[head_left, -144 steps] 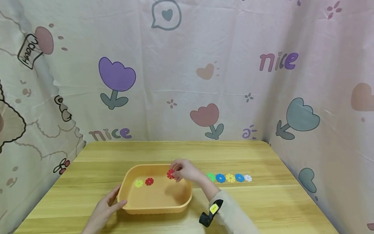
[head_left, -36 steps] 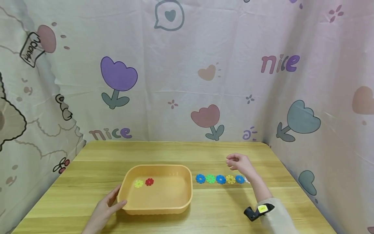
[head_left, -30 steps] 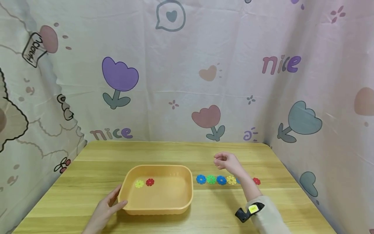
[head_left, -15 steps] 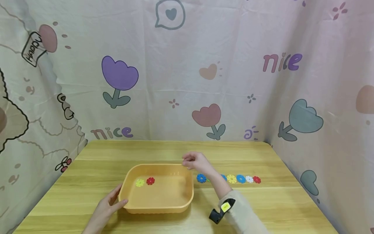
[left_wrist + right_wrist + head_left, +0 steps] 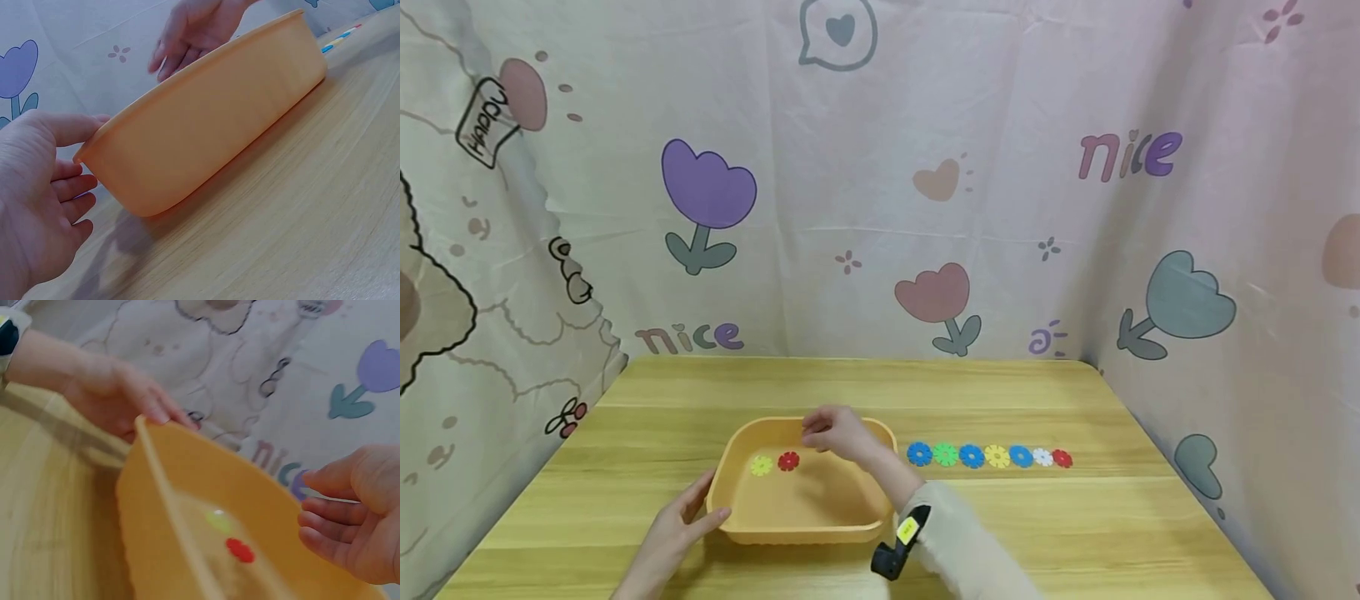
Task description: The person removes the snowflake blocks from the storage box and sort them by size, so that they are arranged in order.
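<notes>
An orange-yellow plastic basin (image 5: 808,528) stands on the table. My left hand (image 5: 673,525) grips its left end, thumb over the rim and fingers against the outside, as the left wrist view (image 5: 47,187) also shows. Inside, toward the back left, lie a yellow-green snowflake disc (image 5: 762,465) and a red snowflake disc (image 5: 788,461). Above the basin hovers my right hand (image 5: 842,433), fingers loosely bent and nothing between them; in the right wrist view its thumb and fingertips (image 5: 312,519) are apart. Both discs sit just left of and below that hand.
Right of the basin, a straight row of snowflake discs runs along the wooden table (image 5: 1075,533): blue (image 5: 920,454), green (image 5: 946,454), blue, yellow (image 5: 997,456), blue, white (image 5: 1042,457) and red (image 5: 1062,458). A patterned curtain (image 5: 850,208) hangs behind.
A red disc pinched in my right hand over the basin earlier now lies at the row's right end. That hand has swung back left, emptied, over the basin. My left hand has stayed put.
</notes>
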A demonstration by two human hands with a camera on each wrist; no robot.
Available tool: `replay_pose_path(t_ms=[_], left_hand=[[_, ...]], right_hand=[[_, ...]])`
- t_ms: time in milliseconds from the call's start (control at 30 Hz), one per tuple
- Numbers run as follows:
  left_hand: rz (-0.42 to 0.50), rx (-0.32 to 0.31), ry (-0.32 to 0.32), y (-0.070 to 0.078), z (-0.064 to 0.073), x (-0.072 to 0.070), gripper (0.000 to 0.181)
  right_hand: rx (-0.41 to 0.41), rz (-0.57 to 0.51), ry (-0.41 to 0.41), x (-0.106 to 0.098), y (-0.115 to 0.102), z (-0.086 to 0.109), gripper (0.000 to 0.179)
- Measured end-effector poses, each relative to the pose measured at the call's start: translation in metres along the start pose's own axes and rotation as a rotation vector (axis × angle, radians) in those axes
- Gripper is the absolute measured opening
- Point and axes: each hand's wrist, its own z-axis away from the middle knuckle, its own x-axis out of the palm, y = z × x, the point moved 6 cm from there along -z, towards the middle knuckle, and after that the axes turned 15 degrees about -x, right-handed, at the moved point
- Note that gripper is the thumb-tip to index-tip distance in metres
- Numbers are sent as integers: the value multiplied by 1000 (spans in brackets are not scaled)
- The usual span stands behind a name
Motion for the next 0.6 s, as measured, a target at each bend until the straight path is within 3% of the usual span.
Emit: replay_pose_path(t_ms=[267, 600], left_hand=[[-2, 14, 8, 0, -1, 0, 77], [-7, 28, 8, 0, 0, 0, 74]], right_hand=[[-21, 144, -14, 27, 20, -7, 24], [-30, 358, -102, 39, 33, -8, 39]])
